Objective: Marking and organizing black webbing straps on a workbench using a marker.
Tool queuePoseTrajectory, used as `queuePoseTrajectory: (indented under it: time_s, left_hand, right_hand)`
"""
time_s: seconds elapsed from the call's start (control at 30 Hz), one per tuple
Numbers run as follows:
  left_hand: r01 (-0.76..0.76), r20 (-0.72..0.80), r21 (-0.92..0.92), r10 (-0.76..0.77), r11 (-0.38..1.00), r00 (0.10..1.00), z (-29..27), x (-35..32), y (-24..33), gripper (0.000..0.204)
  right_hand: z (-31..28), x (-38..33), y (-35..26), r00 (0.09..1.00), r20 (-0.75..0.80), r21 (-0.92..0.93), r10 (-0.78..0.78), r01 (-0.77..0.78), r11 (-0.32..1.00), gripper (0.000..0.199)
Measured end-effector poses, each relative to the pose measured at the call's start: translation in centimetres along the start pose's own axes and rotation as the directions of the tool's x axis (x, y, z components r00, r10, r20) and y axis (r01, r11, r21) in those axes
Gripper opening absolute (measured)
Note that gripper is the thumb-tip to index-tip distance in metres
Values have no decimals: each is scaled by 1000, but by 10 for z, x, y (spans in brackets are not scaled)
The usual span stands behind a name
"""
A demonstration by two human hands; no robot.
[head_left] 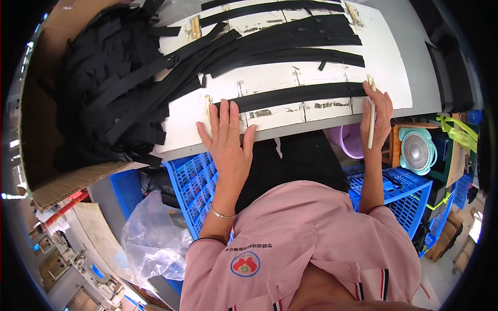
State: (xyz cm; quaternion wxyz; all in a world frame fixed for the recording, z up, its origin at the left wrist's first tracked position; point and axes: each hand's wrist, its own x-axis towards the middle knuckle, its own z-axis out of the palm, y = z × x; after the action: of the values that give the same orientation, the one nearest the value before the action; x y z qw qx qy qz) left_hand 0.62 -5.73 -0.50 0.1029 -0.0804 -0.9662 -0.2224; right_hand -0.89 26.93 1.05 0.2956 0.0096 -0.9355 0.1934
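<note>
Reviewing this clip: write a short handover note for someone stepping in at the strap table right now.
Left hand: open, flat on the near end of the black strap, pressing it to the white table.
Right hand: closed around a pale stick, at the strap's other end.
Done, by the look of it: more straps lie laid out further back on the table.
Left: a big pile of loose straps lies in the cardboard box at the left.

Both hands reach forward: left hand [226,136] flat, fingers spread; right hand [377,116] curled.
</note>
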Motion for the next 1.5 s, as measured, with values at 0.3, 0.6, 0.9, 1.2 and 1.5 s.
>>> queuePoseTrajectory:
  time_s: [0.3,0.6,0.9,1.2,1.5]
  left_hand:
    - [17,-7,-49,-17,999,1000,-2,3,1,64]
    - [19,-26,-93,-22,995,999,-1,4,1,61]
    - [24,-33,-90,-27,996,999,0,4,2,61]
    - [17,-34,-75,-19,997,999,1,4,1,61]
    - [36,3,-53,-36,998,999,-1,5,2,62]
  right_hand:
    - [55,31,-129,870,492,734,30,-433,523,22]
    - [101,25,-150,881,473,753,2,-405,518,17]
    - [102,24,-150,889,456,731,-25,-359,580,16]
    - [98,23,-146,870,491,754,-44,-398,522,20]
    - [87,26,-141,835,544,758,-85,-445,477,17]
